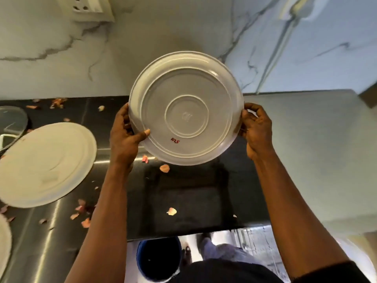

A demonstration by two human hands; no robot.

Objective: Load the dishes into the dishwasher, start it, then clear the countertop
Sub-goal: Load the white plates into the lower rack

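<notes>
I hold a white plate (186,108) up above the black countertop (183,197), its underside with raised rings and a small red mark facing me. My left hand (125,135) grips its left rim, thumb across the underside. My right hand (256,129) grips the right rim with curled fingers. A second white plate (46,164) lies upside down on the counter to the left. The edge of a third white plate (4,248) shows at the lower left border.
Pink peel scraps (164,168) lie scattered over the counter. A glass lid (11,123) sits at the far left. A blue bin (159,258) stands on the floor below the counter edge. A marble wall with a socket (87,7) rises behind.
</notes>
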